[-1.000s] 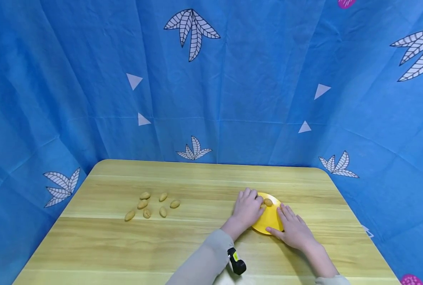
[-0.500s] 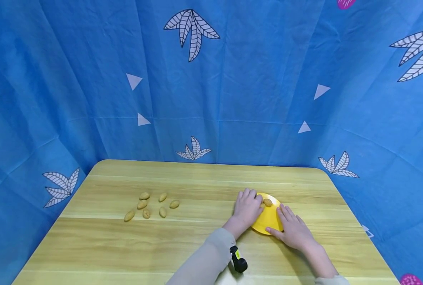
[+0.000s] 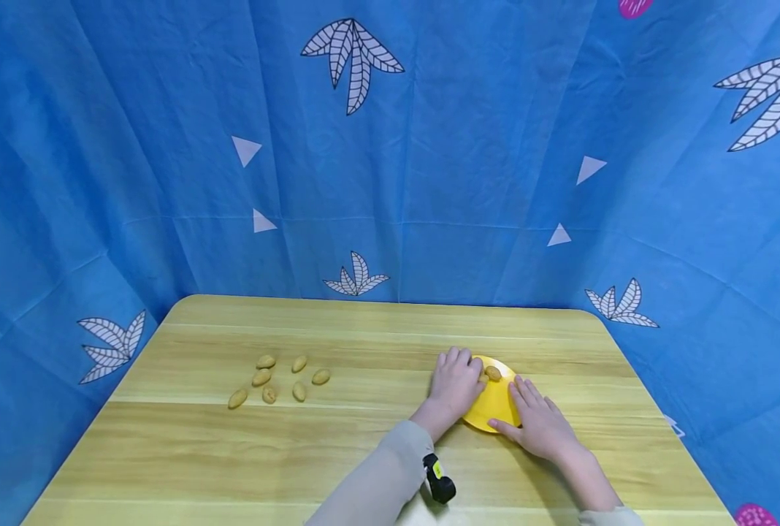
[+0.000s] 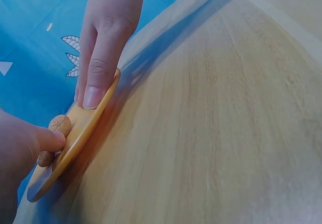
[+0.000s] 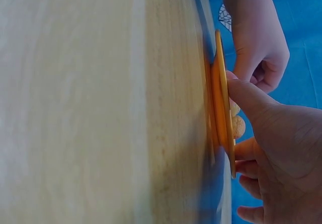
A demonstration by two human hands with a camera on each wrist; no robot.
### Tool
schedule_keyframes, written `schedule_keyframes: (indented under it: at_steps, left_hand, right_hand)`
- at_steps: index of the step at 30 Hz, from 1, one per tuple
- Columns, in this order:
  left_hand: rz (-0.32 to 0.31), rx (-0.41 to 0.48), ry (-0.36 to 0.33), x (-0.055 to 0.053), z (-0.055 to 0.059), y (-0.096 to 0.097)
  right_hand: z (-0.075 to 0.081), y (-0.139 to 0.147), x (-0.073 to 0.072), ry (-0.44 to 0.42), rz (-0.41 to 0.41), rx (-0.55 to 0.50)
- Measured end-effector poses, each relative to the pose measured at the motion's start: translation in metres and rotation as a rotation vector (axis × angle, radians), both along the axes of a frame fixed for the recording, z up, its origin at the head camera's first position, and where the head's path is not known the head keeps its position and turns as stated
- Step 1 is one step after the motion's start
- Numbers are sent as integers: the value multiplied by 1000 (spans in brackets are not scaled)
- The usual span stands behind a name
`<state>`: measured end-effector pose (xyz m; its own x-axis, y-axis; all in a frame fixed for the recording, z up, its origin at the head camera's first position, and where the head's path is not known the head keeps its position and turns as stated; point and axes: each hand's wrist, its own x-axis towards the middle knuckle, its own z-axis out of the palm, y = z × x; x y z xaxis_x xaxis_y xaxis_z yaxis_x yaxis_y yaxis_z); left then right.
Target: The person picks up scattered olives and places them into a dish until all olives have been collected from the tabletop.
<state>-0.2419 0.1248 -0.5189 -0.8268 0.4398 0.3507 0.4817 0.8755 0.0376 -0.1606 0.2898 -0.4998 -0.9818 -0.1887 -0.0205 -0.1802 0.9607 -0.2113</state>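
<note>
A yellow plate (image 3: 493, 410) lies at the right of the table, with a brown, wrinkled nut in its shell (image 3: 493, 373) near its far rim. My left hand (image 3: 454, 383) is over the plate's left side, fingers curled. In the left wrist view its thumb touches the nuts, and a second nut (image 4: 45, 158) sits between thumb and fingers, partly hidden. My right hand (image 3: 543, 424) rests on the plate's right side with fingers spread and mostly straight. The right wrist view shows its thumb and fingertips against the plate (image 5: 225, 103).
Several more nuts (image 3: 261, 378) lie loosely grouped on the left half of the wooden table (image 3: 232, 467). A blue patterned curtain (image 3: 403, 161) hangs behind and around it. A black wrist device (image 3: 439, 480) is strapped at the left sleeve (image 3: 380, 475).
Both hands keep almost the same places on the plate. The head view has shifted very slightly; the nuts lie as before.
</note>
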Motion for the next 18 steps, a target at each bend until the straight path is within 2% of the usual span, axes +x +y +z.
schedule_keyframes:
  at_steps: [11,18]
  left_hand:
    - [29,81,-25,4,6,-20]
    - [53,194,9,12,13,-40]
  right_hand:
    - [3,0,-1,-2,7,-14]
    - [1,0,0,-11,7,-4]
